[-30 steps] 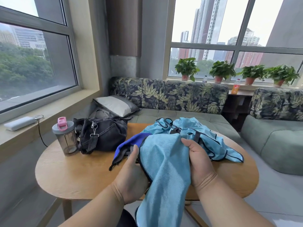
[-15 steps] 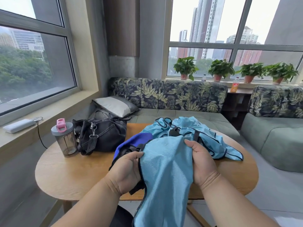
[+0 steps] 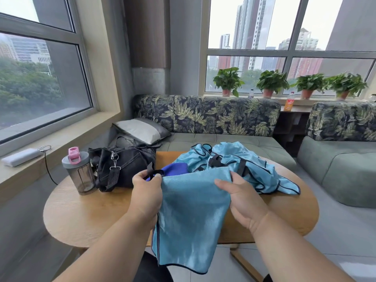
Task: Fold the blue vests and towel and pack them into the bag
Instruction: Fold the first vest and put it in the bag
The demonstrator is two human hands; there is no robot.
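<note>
Both hands have moved apart, stretching the light blue cloth [image 3: 191, 216] flat over the table [image 3: 85, 216] edge. Left hand [image 3: 147, 192] and right hand [image 3: 242, 198] each pinch 1 top corner. Folding looks only started; bag [image 3: 122, 167] waits behind.

A round wooden surface [image 3: 85, 216] carries a grey water bottle [image 3: 80, 173], a black bag [image 3: 124, 167] beside it, and crumpled blue vests [image 3: 256, 165].

Daylight enters through large windows [image 3: 284, 43] at upper left and right; a leaf-patterned sofa [image 3: 205, 117] fills the centre, potted plants [image 3: 271, 82] above it on the sill.
</note>
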